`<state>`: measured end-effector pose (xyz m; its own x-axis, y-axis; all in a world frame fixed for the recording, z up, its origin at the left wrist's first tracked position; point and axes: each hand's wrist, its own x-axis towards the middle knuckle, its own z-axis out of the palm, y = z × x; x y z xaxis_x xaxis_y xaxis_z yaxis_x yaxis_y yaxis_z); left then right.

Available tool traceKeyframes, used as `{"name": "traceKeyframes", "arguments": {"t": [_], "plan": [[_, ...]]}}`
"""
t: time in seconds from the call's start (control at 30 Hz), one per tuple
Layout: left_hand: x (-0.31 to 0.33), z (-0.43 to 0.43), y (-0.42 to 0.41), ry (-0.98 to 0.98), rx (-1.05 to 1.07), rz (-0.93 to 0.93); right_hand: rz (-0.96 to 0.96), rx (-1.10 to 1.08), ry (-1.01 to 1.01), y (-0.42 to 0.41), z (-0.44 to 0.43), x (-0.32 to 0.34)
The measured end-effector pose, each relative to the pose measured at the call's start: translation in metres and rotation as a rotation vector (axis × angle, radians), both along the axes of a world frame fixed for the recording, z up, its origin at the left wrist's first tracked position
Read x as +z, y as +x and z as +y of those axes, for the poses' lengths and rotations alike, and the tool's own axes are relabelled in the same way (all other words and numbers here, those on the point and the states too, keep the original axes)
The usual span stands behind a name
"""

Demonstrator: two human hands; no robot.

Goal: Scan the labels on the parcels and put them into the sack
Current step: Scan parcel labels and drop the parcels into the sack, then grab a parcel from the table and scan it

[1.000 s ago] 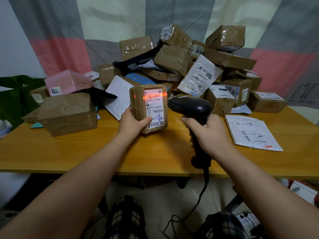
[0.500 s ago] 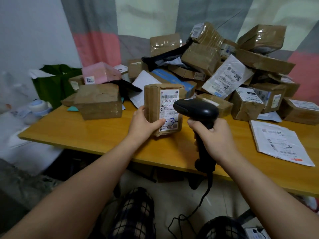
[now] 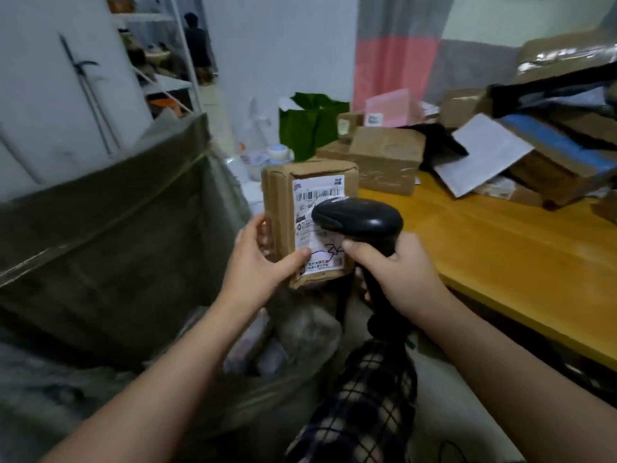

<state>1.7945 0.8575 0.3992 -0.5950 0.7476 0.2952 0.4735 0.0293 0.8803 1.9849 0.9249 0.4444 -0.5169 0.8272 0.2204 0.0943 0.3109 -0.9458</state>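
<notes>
The left hand (image 3: 263,262) has its grip wrapped round the labelled cardboard parcel (image 3: 280,195) at frame centre, over the olive sack (image 3: 117,245) at lower left. The right hand (image 3: 400,272) grips the barcode scanner (image 3: 360,218). It is probably best to lower the parcel past the rim before releasing it.

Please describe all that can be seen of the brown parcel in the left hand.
The brown paper-wrapped parcel is box-shaped and upright, held in the air beside the olive sack. The left hand grips its lower left edge, thumb on the white barcode label with blue handwriting. The black handheld scanner hides part of that label.
</notes>
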Motion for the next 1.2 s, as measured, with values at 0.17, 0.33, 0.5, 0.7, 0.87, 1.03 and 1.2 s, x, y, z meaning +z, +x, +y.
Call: {"name": "traceKeyframes", "arguments": {"t": [0.17,0.33,0.5,0.7,0.87,1.03,1.2], "plan": [[-0.029,-0.075,-0.075,-0.137,0.192,-0.019,-0.070,0.077,-0.036,-0.072,-0.026,-0.042],[-0.069,-0.103,-0.122,-0.445,0.264,0.058,-0.169,0.083,-0.114,-0.105,-0.040,-0.091],[-0.101,-0.073,-0.157,-0.804,0.208,0.271,-0.284,0.105,-0.130,-0.119,-0.037,-0.130],[-0.153,-0.036,-0.164,-0.900,0.233,0.490,-0.311,0.057,-0.221,-0.126,-0.019,-0.160],[-0.169,-0.022,-0.151,-0.889,0.173,0.489,-0.358,0.021,-0.225,-0.124,-0.008,-0.168],[-0.141,-0.010,-0.125,-0.682,0.112,0.503,-0.346,-0.014,-0.215,-0.113,0.001,-0.154],[-0.085,0.016,-0.078,-0.472,0.026,0.526,-0.310,-0.146,-0.150,-0.081,0.016,-0.123]]}}
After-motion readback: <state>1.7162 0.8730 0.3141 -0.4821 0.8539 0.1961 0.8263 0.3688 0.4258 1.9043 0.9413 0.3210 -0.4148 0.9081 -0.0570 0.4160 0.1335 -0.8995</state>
